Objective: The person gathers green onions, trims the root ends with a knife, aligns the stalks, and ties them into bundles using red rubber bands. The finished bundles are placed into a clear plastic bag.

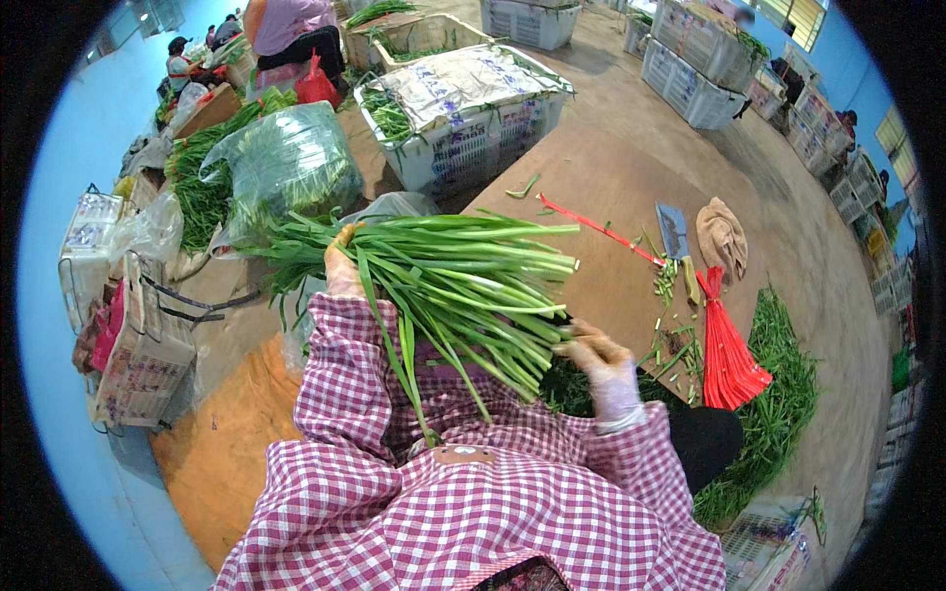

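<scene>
My left hand (341, 258) grips a spread bunch of long, chive-like green stalks (451, 270) by the leafy part. The pale cut ends fan out to the right, and a few leaves hang down over my checked smock (473, 510). My right hand (602, 354), in a pale, stained glove, is by the lower stalk ends with its fingers bent. It is blurred, so whether it pinches a stalk is unclear. On the brown board (591, 162) beyond lie a cleaver (672, 233), a folded brown cloth (722, 236), a red strip (599, 227) and a fan of red ties (728, 347).
Stalk trimmings (687, 354) litter the board's near right side, and loose greens (783, 377) lie on the floor beyond it. To the left are a plastic bag of greens (295, 162) and a crate (144, 354). A covered white crate (473, 140) stands ahead. A person (292, 33) sits farther back.
</scene>
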A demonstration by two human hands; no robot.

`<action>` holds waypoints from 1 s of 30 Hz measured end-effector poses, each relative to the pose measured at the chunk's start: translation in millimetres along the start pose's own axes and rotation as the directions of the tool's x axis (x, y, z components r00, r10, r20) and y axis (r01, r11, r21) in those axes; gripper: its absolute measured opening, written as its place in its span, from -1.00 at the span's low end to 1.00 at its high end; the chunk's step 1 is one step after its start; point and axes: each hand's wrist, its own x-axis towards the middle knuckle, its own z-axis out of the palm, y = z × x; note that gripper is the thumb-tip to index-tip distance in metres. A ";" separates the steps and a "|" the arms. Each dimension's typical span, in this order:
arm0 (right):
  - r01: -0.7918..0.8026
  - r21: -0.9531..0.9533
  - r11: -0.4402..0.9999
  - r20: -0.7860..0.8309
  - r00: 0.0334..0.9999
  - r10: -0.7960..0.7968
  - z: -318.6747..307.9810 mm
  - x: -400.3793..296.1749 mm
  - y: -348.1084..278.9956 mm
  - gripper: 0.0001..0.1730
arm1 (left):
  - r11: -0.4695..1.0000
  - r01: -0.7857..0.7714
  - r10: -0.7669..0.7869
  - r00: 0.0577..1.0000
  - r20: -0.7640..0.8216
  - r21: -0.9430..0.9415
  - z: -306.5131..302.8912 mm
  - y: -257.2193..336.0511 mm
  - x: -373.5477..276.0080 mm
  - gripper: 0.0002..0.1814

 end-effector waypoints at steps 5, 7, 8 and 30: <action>-0.046 -0.994 0.100 -0.004 0.924 0.383 -89.0 -11.1 -30.8 -0.76 | 0.998 0.004 -0.002 1.000 0.026 -0.057 6.1 -1.9 -4.6 -0.71; 0.394 -0.918 0.048 0.368 0.890 -0.269 -82.6 -31.3 -46.3 -0.69 | 0.999 -0.027 0.025 0.997 -0.075 -0.021 22.4 0.5 -11.8 -0.74; 0.468 -0.832 0.298 0.370 0.868 -0.331 -66.1 -32.1 -58.8 -0.67 | 0.999 -0.042 0.041 0.996 -0.078 -0.021 25.0 1.2 -9.9 -0.75; -0.030 0.221 0.975 0.112 0.994 0.005 50.1 -19.2 -39.6 -0.66 | 0.989 -0.015 0.006 0.998 -0.062 -0.148 34.9 -9.2 -23.6 -0.78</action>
